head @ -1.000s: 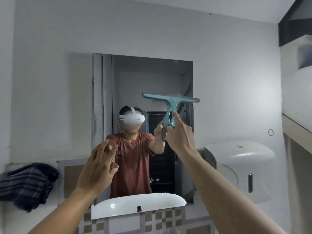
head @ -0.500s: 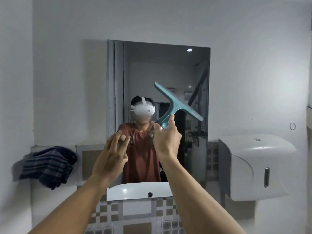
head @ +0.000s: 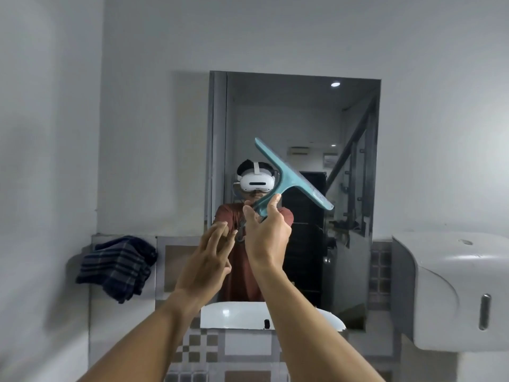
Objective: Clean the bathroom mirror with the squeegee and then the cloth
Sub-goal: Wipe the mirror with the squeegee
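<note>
1. Filling most of the frame, white wall (head: 275, 34), plain, blurred toward the left edge.
2. Mirror (head: 300, 111), rectangular, upright on that wall, centre of view. Its reflection shows a person in a red shirt wearing a white headset, plus a stair rail and ceiling lights behind.
3. Paper dispenser (head: 454, 293), white, mounted on the wall right of the mirror, partly cut by the frame edge.
4. Tiled ledge (head: 124, 238) running along below the mirror, with checker tiles under it.
5. Sink (head: 228, 312), white, rim visible just below the mirror's bottom edge, between the two forearms.
6. Cloth (head: 118, 267), dark plaid, bunched and draped over the ledge left of the mirror, well apart from both hands, untouched.
7. Squeegee (head: 292, 175), teal, T-shaped, raised in front of the mirror's middle. Blade tilted, upper end to the left, lower end to the right near the mirror's right side. Handle runs down-left into the right hand. Cannot tell if the blade touches the glass.
8. Right hand (head: 267, 235), raised, back of hand to camera, fingers and thumb wrapped tight round the squeegee handle; one fingertip lies up along the handle's neck.
9. Left hand (head: 206, 260), raised just left of the right hand, empty, fingers loosely spread and slightly curled, not touching squeegee or mirror as far as seen.
</note>
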A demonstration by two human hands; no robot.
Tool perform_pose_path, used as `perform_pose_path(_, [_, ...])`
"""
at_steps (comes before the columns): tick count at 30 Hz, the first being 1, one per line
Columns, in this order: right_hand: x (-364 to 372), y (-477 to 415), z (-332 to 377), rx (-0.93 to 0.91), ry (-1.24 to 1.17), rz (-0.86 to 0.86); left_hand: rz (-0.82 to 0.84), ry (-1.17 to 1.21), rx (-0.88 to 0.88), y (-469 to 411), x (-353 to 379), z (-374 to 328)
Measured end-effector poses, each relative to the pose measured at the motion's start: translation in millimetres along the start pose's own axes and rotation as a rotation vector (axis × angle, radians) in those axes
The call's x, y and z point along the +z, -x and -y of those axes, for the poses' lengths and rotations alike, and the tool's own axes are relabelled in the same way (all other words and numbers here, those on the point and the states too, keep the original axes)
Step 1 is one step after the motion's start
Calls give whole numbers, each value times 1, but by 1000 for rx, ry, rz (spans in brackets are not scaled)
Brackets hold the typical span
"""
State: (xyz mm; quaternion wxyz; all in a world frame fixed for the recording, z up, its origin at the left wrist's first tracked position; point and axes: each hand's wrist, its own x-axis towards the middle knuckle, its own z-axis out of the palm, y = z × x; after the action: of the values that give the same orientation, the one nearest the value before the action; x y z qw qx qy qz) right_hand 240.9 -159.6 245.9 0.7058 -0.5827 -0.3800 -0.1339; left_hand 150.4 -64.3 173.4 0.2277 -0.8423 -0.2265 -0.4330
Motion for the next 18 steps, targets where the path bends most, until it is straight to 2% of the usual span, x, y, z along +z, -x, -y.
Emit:
perform_pose_path(5, [2, 7, -3, -104, 243, 103, 12, -3, 8, 0, 5, 4])
perform_pose_path(8, [1, 9, 0, -151, 353, 97, -1, -6, 8, 0, 5, 5])
perform_pose_path(18, [-20, 4, -6, -313, 530, 166, -29, 3, 12, 1, 5, 4])
